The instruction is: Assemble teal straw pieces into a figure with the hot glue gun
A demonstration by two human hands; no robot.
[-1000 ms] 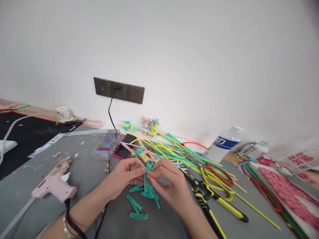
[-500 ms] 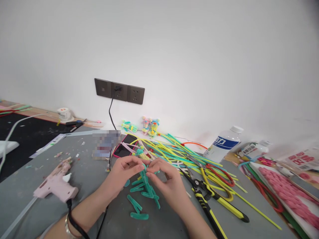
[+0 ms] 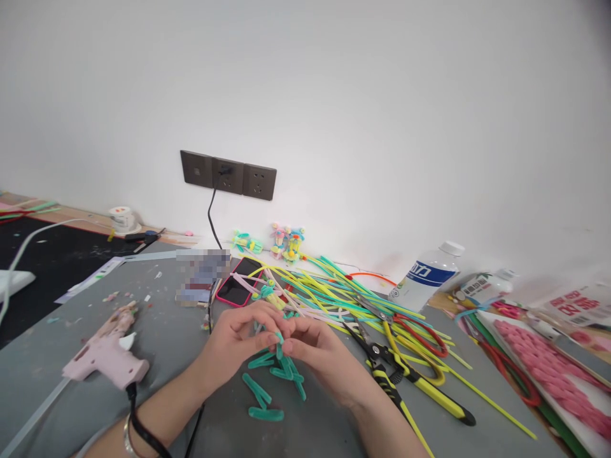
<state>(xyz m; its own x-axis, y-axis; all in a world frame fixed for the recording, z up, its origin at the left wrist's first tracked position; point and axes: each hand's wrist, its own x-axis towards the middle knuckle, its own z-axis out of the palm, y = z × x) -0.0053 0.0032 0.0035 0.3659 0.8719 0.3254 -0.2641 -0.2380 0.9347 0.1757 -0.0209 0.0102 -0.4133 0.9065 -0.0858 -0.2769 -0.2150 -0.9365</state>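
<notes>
Between the fingertips of my left hand [image 3: 243, 337] and my right hand [image 3: 317, 353] is a short teal pipe cleaner [image 3: 279, 343]. Both hands are closed in a pinch, thumbs facing each other, and the fingers cover most of the piece. Under and in front of them lie several folded teal pipe cleaner pieces [image 3: 266, 415] on the grey mat. Just behind the fingers rests a small pipe cleaner figure [image 3: 268, 291] in teal and yellow, partly hidden.
A pink glue gun [image 3: 107, 359] lies at left with its black cord beneath my left arm. Long pipe cleaners [image 3: 324, 289], pliers [image 3: 382, 359] and red-handled scissors [image 3: 420, 334] spread at right. Behind are a phone [image 3: 238, 283], a bottle [image 3: 427, 273] and small finished figures [image 3: 287, 242].
Both hands have come slightly lower and closer together, fingertips now touching around the teal piece. More of the small figure behind shows.
</notes>
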